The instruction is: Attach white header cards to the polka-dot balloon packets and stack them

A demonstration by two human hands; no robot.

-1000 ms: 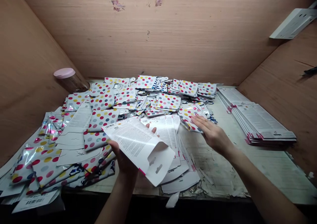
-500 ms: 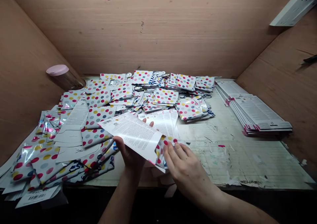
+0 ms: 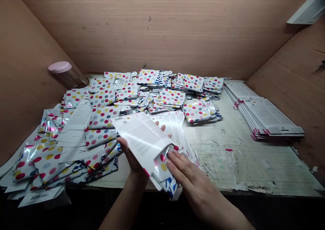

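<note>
A white printed card sleeve (image 3: 142,131) lies across my left hand (image 3: 133,162), gripped from beneath between thumb and fingers. Out of its near end sticks a shiny folded polka-dot packet (image 3: 161,164) with a blue-patterned edge. My right hand (image 3: 191,177) holds this packet, fingers together and pressed over its right side. How deep the packet reaches inside the sleeve is hidden. Under and behind my hands, more printed white sleeves (image 3: 175,121) are fanned out on the table.
Folded polka-dot packets (image 3: 101,116) cover the left and back of the table (image 3: 243,162). Stacked printed sleeves (image 3: 271,118) stand at right. A jar with a pink lid (image 3: 60,67) leans by the left wall. Loose cards (image 3: 40,196) overhang the front left edge.
The sleeve's near end has tipped down and bulges wider. The packet and my right hand have moved lower, and more of the packet's blue-patterned edge shows. My view has shifted slightly.
</note>
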